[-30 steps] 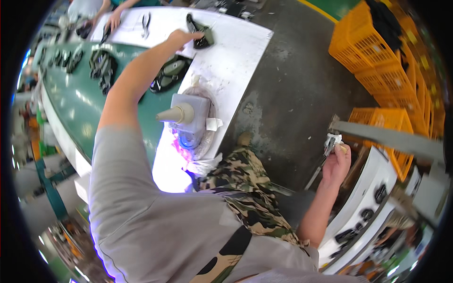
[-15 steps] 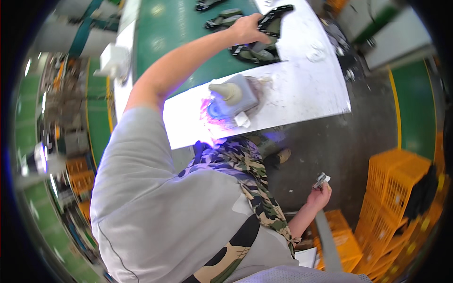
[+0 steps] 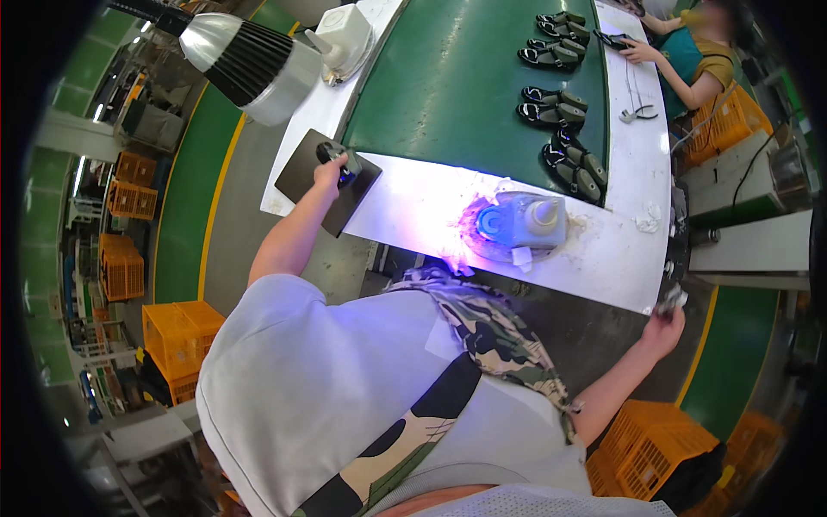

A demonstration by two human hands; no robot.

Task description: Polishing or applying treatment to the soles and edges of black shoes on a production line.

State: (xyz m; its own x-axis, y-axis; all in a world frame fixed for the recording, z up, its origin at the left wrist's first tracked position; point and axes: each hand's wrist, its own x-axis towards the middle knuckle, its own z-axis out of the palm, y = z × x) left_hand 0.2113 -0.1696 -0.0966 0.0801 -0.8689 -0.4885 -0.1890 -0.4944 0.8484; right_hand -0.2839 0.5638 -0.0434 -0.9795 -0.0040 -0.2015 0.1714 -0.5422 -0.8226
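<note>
Now, left hand (image 3: pixel 328 175) fingers grasping dark sandal (image 3: pixel 342 161) lengthwise rightward, right hand (image 3: pixel 664 320) clenched on small grey piece (image 3: pixel 671 299).

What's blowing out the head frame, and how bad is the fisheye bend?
Head view: a violet-blue glow around the grey box-shaped device washes the white worktable to glare; the silver ribbed lamp head sits near top; the green conveyor belt edges curve, and the rim goes black.

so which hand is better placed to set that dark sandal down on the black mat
Left. The left hand already holds the sandal right over the black mat. The right hand hangs off the bench's far end, pinching a small pale object.
</note>
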